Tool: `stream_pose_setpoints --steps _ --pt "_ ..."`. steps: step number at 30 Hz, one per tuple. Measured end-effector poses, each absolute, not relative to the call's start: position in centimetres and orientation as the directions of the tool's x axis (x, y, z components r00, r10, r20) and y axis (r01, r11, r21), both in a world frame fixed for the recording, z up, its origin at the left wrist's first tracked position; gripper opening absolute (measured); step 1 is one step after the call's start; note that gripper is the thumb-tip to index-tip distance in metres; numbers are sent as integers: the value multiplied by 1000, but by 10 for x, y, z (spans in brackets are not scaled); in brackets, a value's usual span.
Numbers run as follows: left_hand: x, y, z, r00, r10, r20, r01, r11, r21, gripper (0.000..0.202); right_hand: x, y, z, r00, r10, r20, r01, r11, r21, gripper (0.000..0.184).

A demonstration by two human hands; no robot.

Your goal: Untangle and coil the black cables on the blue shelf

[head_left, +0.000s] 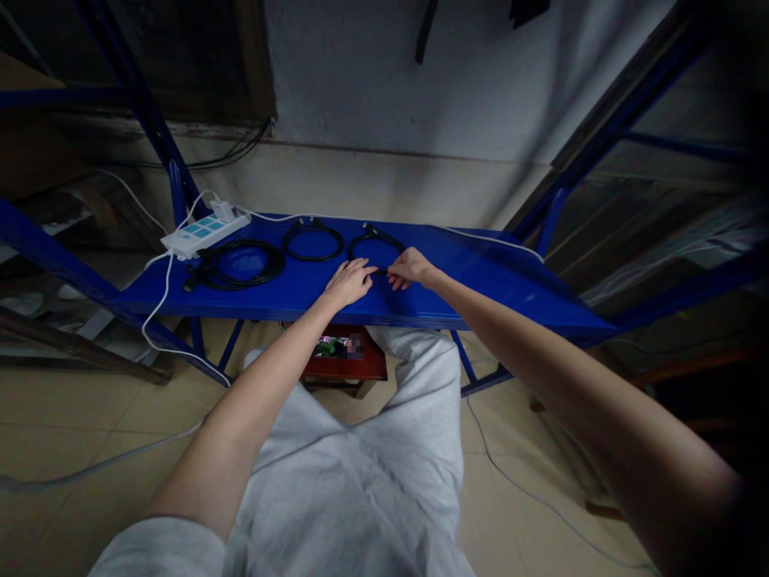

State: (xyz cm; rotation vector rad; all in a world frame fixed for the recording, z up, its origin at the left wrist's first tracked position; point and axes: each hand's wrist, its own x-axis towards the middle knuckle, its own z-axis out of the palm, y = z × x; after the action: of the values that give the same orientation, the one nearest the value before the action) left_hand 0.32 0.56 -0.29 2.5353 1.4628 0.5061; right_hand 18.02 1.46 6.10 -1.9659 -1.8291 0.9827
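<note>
Three coiled black cables lie in a row on a blue shelf (481, 276). My right hand (409, 268) is at the near right side of the rightmost coiled cable (388, 239), its fingertips pinched on a short dark part of it. Just left of that, my left hand (350, 282) rests with fingers stretched out, the index finger pointing at the pinched part. Part of this coil is hidden behind both hands. The middle coiled cable (312, 258) lies beyond my left hand, its ends at the far side. Further left is a thicker coiled cable (273, 263) with a dark plug.
A white power strip (207, 232) with a plugged-in adapter sits at the shelf's left end, its white cord (157, 308) hanging over the edge. Blue uprights (144, 96) frame the shelf. Under it, a red stool (376, 365) holds a lit screen, near my knees.
</note>
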Motion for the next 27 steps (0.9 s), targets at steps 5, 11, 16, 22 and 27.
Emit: stream_pose_setpoints --steps 5,11,16,22,27 --pt "3 4 -2 459 865 204 808 -502 308 49 176 10 55 -126 992 -18 970 120 -210 11" --pt "3 6 -4 462 863 204 810 -504 300 49 172 -1 33 -104 985 135 988 118 -99 25" --pt "3 7 -5 453 869 200 814 -494 305 50 172 -3 18 -100 973 208 982 130 -137 28" --pt "3 6 -3 461 865 199 815 -501 291 50 174 -7 18 -155 957 244 975 188 -120 36" --pt "3 6 -4 466 863 197 813 -505 289 50 176 -7 15 -171 955 241 969 207 -135 38"
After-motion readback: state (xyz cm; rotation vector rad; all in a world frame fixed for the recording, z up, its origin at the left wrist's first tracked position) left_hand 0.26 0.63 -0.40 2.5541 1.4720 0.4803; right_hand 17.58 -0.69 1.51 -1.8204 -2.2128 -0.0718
